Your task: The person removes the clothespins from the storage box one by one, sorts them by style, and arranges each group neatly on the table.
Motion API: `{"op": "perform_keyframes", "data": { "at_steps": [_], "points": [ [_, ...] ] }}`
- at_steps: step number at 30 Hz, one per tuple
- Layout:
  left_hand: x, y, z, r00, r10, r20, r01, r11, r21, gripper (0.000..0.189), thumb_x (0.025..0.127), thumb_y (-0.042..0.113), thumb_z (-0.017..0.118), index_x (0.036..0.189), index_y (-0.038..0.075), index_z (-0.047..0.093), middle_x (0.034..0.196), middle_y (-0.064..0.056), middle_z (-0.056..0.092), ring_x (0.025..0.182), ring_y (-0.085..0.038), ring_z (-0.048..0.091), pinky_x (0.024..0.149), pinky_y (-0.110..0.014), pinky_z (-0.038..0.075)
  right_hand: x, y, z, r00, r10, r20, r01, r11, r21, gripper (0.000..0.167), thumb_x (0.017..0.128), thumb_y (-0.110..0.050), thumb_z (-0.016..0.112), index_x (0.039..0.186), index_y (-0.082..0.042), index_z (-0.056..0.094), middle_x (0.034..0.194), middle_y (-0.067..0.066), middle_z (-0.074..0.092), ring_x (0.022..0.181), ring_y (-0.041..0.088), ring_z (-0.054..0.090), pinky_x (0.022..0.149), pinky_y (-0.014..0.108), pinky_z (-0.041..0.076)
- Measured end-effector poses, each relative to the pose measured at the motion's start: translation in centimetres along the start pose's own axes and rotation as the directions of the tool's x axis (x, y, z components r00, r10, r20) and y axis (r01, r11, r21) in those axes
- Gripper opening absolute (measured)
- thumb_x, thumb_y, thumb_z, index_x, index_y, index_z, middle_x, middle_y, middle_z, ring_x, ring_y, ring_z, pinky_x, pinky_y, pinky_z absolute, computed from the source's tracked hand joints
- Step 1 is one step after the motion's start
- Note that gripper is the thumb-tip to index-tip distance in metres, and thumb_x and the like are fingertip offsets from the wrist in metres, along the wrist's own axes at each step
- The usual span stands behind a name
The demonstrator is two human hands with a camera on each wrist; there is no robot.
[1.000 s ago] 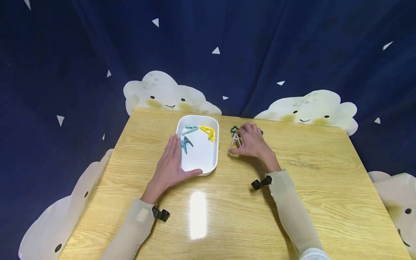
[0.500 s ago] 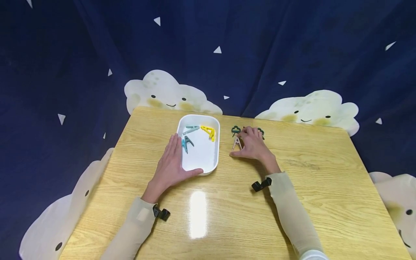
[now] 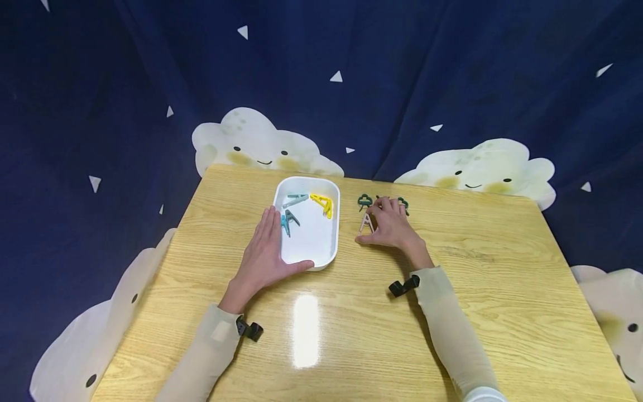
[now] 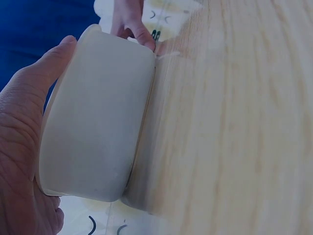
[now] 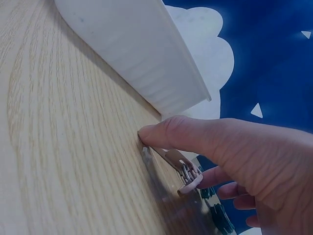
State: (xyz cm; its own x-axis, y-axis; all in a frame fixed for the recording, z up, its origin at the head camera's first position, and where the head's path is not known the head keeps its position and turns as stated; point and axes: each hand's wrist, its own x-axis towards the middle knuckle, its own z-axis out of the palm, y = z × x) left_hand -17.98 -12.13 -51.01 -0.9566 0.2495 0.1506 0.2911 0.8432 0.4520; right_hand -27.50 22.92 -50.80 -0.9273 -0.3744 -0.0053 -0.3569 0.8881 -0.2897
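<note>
My left hand point(image 3: 264, 251) rests against a white plastic tub point(image 3: 311, 265), straight fingers along its left side and thumb at the near rim. Inside the tub lie a yellow clothespin point(image 3: 323, 204), a pale teal one point(image 3: 295, 199), a dark teal one point(image 3: 292, 217) and a blue one point(image 3: 284, 225) partly behind my fingers. To the tub's right, my right hand point(image 3: 394, 226) pinches a pale pink clothespin point(image 3: 366, 223) between thumb and forefinger. The right wrist view shows this clothespin point(image 5: 171, 159) close over the wood, its spring near the forefinger.
Behind the right hand lie dark green clips point(image 3: 364, 201), one partly hidden by the fingers. The wooden table point(image 3: 502, 290) carries a bright reflection near the middle. A dark blue curtain point(image 3: 311, 67) with clouds hangs along the back edge.
The right fingers have shifted slightly, uncovering more of the green clips, and the pink clothespin sits a little lower in view. The left hand and tub stay nearly still.
</note>
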Motion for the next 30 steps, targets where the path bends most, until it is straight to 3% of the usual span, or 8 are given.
{"op": "perform_keyframes", "data": {
  "at_steps": [17,23,30],
  "points": [
    [-0.1,-0.1,0.1,1.0,-0.002,-0.002,0.002,1.0,0.0,0.147,0.069,0.099,0.056,0.166,0.001,0.006,0.176,-0.013,-0.002,0.162,-0.025,-0.005,0.131,-0.046,0.013,-0.4,-0.1,-0.4,1.0,-0.002,0.01,0.002,1.0,-0.022,0.085,0.071,-0.068,0.084,0.131,-0.01,0.067,0.141,0.018,0.042,0.127,0.042,0.032,0.11,0.064,0.026],
    [0.0,-0.1,0.1,1.0,0.005,-0.01,-0.005,1.0,0.003,0.147,0.069,0.098,0.057,0.166,0.001,0.007,0.175,-0.016,0.002,0.162,-0.027,-0.002,0.131,-0.047,0.015,-0.5,-0.7,-0.7,0.998,-0.01,-0.063,0.011,1.0,0.01,0.085,0.073,-0.071,0.082,0.13,-0.01,0.068,0.142,0.017,0.044,0.129,0.041,0.032,0.107,0.063,0.024],
    [-0.1,-0.1,0.0,1.0,0.007,-0.004,-0.007,1.0,0.012,0.147,0.07,0.098,0.057,0.166,0.0,0.006,0.175,-0.012,-0.005,0.162,-0.028,-0.003,0.131,-0.046,0.013,-0.1,-3.1,-2.3,0.98,-0.109,-0.166,0.115,0.993,0.03,0.077,0.078,-0.065,0.079,0.131,-0.011,0.066,0.141,0.015,0.045,0.126,0.04,0.036,0.098,0.058,0.03]
  ]
}}
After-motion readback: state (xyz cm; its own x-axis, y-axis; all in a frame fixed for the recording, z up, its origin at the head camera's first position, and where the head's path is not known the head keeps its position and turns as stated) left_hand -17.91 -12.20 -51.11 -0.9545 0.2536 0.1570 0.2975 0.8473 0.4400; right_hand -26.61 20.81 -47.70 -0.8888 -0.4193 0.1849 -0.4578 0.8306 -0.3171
